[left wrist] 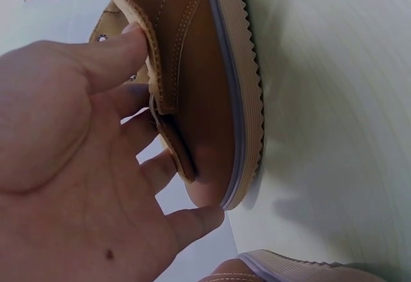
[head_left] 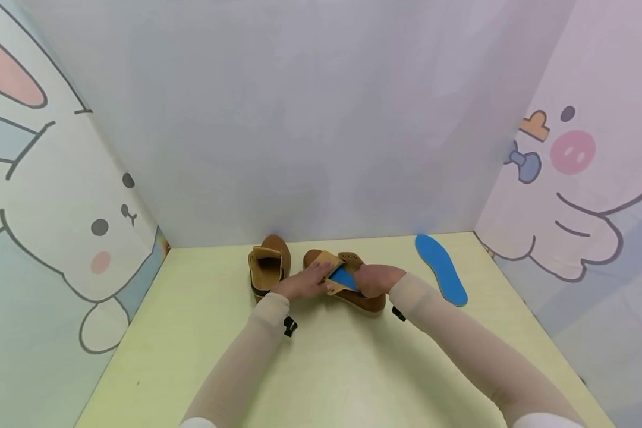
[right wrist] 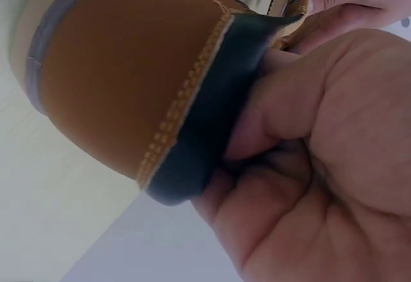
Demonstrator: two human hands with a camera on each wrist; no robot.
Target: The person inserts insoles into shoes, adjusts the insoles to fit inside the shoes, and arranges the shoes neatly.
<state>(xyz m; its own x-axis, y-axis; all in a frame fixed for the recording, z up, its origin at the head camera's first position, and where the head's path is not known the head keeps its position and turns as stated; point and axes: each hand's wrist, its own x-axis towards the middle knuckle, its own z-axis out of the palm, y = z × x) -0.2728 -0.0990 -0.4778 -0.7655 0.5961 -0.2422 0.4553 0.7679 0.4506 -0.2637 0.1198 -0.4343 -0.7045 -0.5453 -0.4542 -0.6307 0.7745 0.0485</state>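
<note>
A brown shoe (head_left: pixel 371 304) lies slanted on the table, its toe to the upper left, with a blue insole (head_left: pixel 344 277) showing in its opening. My left hand (head_left: pixel 306 283) holds the shoe's tongue and side flap; in the left wrist view, the thumb of the left hand (left wrist: pixel 70 134) presses the flap edge of the shoe (left wrist: pixel 205 83). At the heel end of the insole, my right hand (head_left: pixel 375 280) is curled. The right wrist view has the right hand (right wrist: pixel 302 141) reaching in past the dark heel lining (right wrist: pixel 212 108), its fingertips hidden.
Left of the held shoe stands a second brown shoe (head_left: pixel 276 245), its opening facing up. Another blue insole (head_left: pixel 441 268) lies flat on the right side of the pale yellow table (head_left: pixel 192 333). Cartoon-printed walls enclose the sides, and a plain grey wall (head_left: pixel 321 119) the back.
</note>
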